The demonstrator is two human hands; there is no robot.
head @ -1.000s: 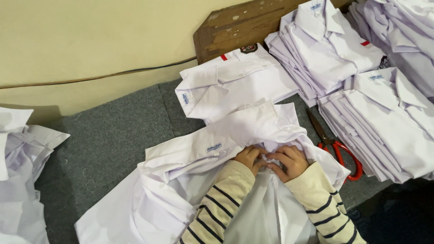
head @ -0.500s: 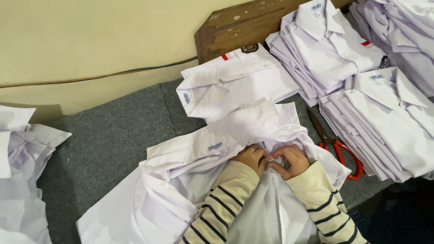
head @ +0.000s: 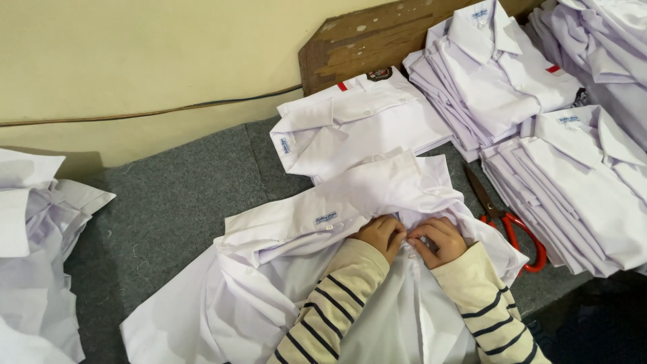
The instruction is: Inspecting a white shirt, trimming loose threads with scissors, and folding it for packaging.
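I saw grey felt-like matting (head: 175, 209) under a cream wall (head: 135, 54), with a worn wooden board (head: 364, 47) at one o'clock. Both the left hand (head: 381, 234) and the right hand (head: 438, 241) pinched the white shirt (head: 290, 269) at centre; what the fingertips gripped stayed hidden. Red-handled scissors (head: 512, 226) lay at three o'clock, beside folded shirt stacks (head: 579, 182).

Both hands are bunched together on a loose white shirt (head: 337, 222) spread over grey felt-like cloth (head: 175, 202), left hand (head: 381, 234) and right hand (head: 438, 240) pinching the fabric right next to each other, fingertips nearly touching. Just right of the right hand lie red-handled scissors (head: 510, 226), with stacks of folded white shirts (head: 579, 182) beyond them. Another folded shirt (head: 357, 125) sits just above the hands, and a crumpled white pile (head: 34, 249) lies far left.
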